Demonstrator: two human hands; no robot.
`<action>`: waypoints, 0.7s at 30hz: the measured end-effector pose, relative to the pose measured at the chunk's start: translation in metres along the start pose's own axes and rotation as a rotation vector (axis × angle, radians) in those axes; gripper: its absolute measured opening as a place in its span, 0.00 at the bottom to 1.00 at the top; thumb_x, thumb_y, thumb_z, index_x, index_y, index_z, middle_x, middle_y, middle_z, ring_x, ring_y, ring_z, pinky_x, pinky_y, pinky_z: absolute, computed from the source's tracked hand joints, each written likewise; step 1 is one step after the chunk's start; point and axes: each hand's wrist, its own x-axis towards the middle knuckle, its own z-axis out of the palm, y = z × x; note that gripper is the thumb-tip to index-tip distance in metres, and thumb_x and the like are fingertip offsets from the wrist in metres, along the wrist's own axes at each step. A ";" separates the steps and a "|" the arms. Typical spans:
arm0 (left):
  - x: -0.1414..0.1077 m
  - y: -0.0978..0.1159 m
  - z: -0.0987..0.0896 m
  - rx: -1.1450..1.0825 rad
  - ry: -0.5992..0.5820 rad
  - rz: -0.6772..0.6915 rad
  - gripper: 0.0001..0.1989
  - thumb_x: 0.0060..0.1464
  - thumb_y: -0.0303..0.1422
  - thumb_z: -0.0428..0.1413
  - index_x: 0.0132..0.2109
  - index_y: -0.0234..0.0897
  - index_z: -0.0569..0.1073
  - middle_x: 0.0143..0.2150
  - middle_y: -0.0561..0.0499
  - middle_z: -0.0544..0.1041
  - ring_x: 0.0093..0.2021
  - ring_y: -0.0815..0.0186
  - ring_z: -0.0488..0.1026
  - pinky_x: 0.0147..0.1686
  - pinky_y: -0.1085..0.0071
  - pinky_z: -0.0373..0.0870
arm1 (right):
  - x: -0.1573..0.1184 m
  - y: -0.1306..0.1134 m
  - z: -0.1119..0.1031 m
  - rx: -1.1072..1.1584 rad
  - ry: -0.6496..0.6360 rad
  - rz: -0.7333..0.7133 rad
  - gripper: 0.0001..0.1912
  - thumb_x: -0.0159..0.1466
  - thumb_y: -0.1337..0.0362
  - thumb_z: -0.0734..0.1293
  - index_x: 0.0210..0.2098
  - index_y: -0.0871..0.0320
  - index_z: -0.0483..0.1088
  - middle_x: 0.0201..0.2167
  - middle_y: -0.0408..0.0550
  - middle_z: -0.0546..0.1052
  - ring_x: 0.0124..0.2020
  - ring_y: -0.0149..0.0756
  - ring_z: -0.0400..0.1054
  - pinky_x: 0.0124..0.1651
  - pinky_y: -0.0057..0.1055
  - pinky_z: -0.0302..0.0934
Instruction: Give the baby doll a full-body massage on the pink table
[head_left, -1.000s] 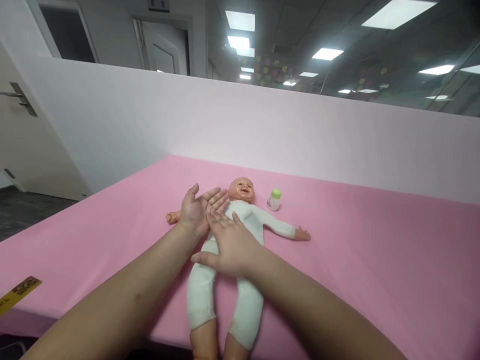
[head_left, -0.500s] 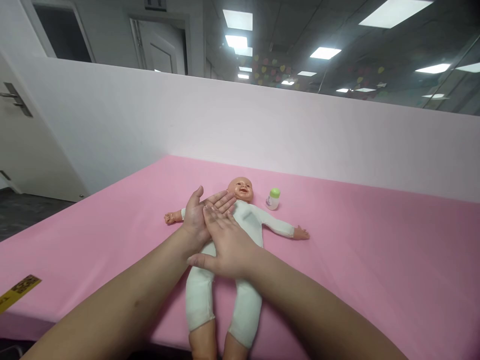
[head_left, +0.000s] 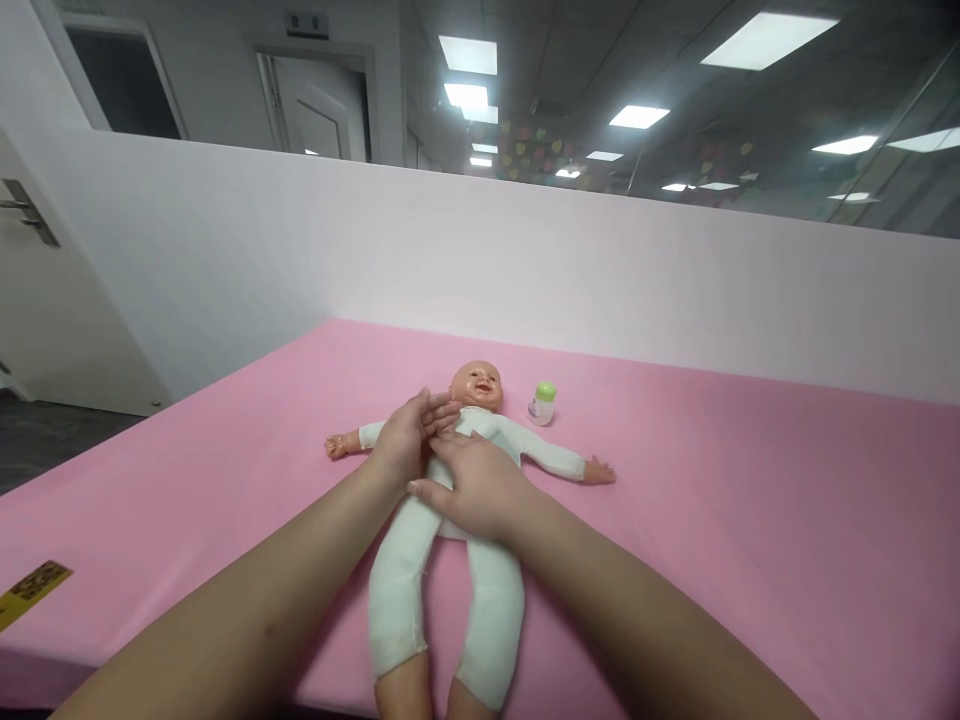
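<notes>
A baby doll (head_left: 499, 600) in a white cloth body suit lies on its back, head at the far end, arms spread and feet towards me. Over its chest is my left hand (head_left: 412, 430), turned on edge with the palm facing right and the fingers stretched. My right hand (head_left: 487, 480) is palm down over the doll's belly, fingers extended and their tips close to the left palm. Whether either hand presses on the doll, I cannot tell. Neither hand holds anything. To the right of the doll's head stands a small clear bottle (head_left: 542, 404) with a green cap.
The doll and bottle are on a pink padded surface (head_left: 712, 520) with a low white wall (head_left: 562, 270) behind it. A yellow label (head_left: 34, 590) is stuck near the front left edge. At the far left is a door (head_left: 60, 300) with a metal handle.
My left hand has turned from palm up to on edge. My right hand has slid slightly up and right, its thumb now nearer the doll's belly. The camera view has shifted slightly.
</notes>
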 end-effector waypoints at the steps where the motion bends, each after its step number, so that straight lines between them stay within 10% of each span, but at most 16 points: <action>1: -0.001 -0.004 -0.001 0.088 -0.007 0.033 0.31 0.61 0.51 0.57 0.58 0.28 0.74 0.58 0.36 0.74 0.58 0.58 0.76 0.71 0.56 0.66 | -0.004 0.005 -0.004 0.024 -0.001 -0.010 0.27 0.71 0.48 0.68 0.61 0.59 0.73 0.60 0.57 0.77 0.60 0.53 0.71 0.63 0.49 0.63; 8: -0.010 -0.020 -0.034 0.814 -0.153 0.292 0.24 0.64 0.48 0.55 0.58 0.39 0.79 0.63 0.45 0.71 0.68 0.58 0.66 0.79 0.55 0.53 | -0.051 0.041 -0.004 0.207 0.114 -0.227 0.23 0.66 0.57 0.70 0.58 0.56 0.77 0.61 0.52 0.77 0.68 0.48 0.67 0.73 0.48 0.56; 17: -0.001 -0.032 -0.048 0.947 -0.159 0.250 0.32 0.66 0.47 0.51 0.72 0.40 0.68 0.74 0.50 0.58 0.77 0.61 0.53 0.83 0.59 0.42 | -0.052 0.035 0.011 0.399 0.087 -0.414 0.18 0.67 0.57 0.67 0.52 0.56 0.80 0.52 0.51 0.83 0.58 0.41 0.76 0.71 0.40 0.59; 21: 0.000 -0.033 -0.049 0.912 -0.188 0.252 0.33 0.63 0.46 0.55 0.71 0.39 0.69 0.74 0.49 0.57 0.78 0.61 0.51 0.83 0.60 0.39 | -0.040 0.058 0.006 0.211 0.035 -0.266 0.32 0.70 0.49 0.67 0.67 0.62 0.69 0.67 0.58 0.71 0.71 0.48 0.62 0.76 0.49 0.48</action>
